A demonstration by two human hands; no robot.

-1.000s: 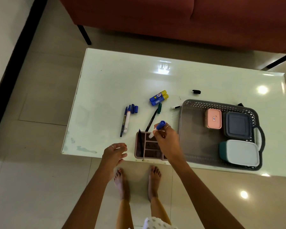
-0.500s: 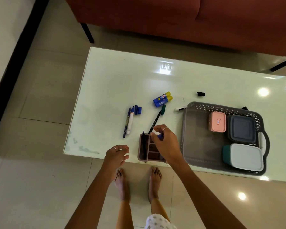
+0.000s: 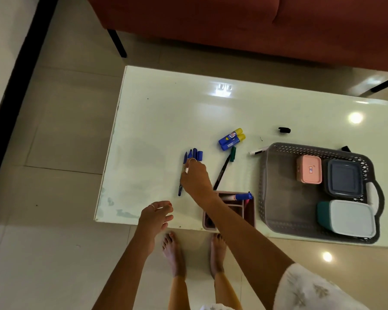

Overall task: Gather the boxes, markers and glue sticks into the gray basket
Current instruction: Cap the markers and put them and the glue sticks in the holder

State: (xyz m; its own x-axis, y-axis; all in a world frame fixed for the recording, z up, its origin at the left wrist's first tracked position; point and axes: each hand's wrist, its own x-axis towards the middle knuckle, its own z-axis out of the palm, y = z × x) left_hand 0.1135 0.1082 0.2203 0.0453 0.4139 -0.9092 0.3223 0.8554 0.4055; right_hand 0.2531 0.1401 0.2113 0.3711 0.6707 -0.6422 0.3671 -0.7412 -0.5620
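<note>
Right hand (image 3: 194, 179) outstretched, fingertips pinching blue markers (image 3: 189, 163); left hand (image 3: 155, 214) hovering, fingers relaxed, holding nothing.

On the table (image 3: 166, 113), the basket (image 3: 285, 198) sits at the right, holding three boxes (image 3: 344, 177) along its right side (one small at the far left of them, one beside it, one nearer). Just left of the basket, at the near edge, stands an organiser (image 3: 246, 211) with a marker (image 3: 242, 196) across its far end. Farther left lies a cluster of markers (image 3: 194, 154), and between cluster and basket, two glue sticks (image 3: 231, 139) side by side.
</note>
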